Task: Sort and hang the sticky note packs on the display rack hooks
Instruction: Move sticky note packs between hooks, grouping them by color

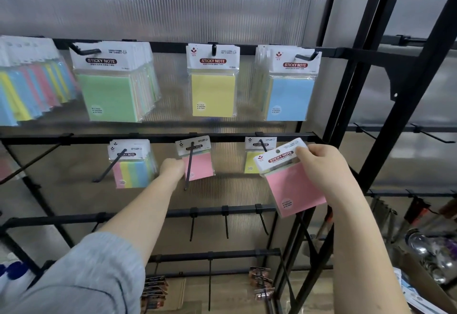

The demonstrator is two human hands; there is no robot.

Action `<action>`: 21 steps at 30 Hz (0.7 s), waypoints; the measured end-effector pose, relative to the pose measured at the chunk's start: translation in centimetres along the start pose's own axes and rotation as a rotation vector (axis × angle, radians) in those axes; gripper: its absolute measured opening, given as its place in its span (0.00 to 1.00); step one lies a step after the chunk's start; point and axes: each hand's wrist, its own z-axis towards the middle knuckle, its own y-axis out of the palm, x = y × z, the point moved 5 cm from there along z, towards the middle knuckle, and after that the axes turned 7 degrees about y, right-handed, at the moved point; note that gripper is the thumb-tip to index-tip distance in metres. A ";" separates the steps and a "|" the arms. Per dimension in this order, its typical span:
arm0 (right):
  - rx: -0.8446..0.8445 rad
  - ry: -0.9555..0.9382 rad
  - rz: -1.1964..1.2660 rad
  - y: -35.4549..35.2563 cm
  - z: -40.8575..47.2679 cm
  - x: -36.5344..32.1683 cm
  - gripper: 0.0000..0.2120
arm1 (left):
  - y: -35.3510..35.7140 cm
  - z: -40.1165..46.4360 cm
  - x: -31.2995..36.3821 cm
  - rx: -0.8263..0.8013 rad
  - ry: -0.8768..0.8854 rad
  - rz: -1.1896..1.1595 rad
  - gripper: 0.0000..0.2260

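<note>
My right hand [324,167] pinches the white header of a pink sticky note pack [291,187], held tilted in front of the rack's right side. My left hand [171,169] reaches to the middle hook [189,165] of the second rail and grips the left edge of another pink pack [200,165] threaded on it. A small yellow pack [251,162] hangs on the hook to the right, partly hidden by the held pack. A multicolour striped pack [131,170] hangs to the left.
The top rail carries green [108,95], yellow [214,94] and blue [289,98] packs, plus a fanned mixed bunch [29,91] at far left. Bare black hooks [226,224] stick out from the lower rails. Black frame posts [385,105] stand to the right, with clutter beyond.
</note>
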 end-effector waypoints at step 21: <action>-0.043 0.023 0.030 0.9 -0.6 -0.6 0.18 | 0.9 -2.1 1.1 -0.134 0.074 -0.095 0.20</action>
